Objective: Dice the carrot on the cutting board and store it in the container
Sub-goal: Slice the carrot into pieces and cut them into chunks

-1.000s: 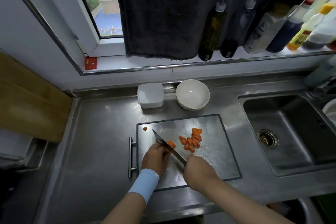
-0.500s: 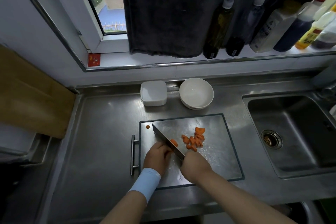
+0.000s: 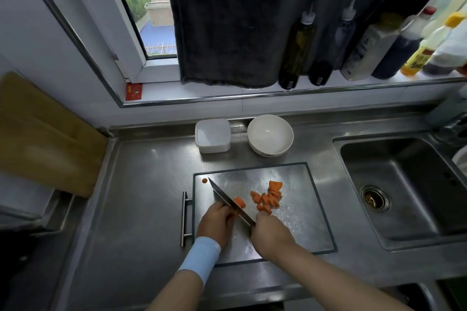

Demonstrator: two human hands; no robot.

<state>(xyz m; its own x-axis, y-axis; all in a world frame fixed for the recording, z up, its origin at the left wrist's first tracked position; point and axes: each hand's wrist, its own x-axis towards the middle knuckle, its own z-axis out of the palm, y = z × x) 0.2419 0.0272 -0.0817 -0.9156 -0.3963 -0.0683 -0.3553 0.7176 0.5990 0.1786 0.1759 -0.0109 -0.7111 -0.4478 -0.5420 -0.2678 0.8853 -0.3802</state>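
A steel cutting board [image 3: 298,230] lies on the counter in front of me. My left hand [image 3: 216,221] pins the uncut carrot piece [image 3: 240,202], mostly hidden under my fingers. My right hand [image 3: 270,232] grips the knife [image 3: 228,201], whose blade runs up-left across the carrot, right beside my left fingers. Several cut carrot chunks [image 3: 269,197] lie in a pile right of the blade. One tiny carrot bit [image 3: 204,180] sits at the board's far left corner. The square white container [image 3: 212,135], lid on, stands behind the board.
A white bowl [image 3: 270,135] stands next to the container. The sink [image 3: 404,192] is to the right. Bottles [image 3: 298,50] line the window sill under a dark cloth. A wooden board [image 3: 45,134] leans at the left. The cutting board's handle [image 3: 184,218] sticks out left.
The knife blade has shifted slightly left along the carrot between cuts. Both hands stay in the same spot on the board. The camera view has drifted a little.
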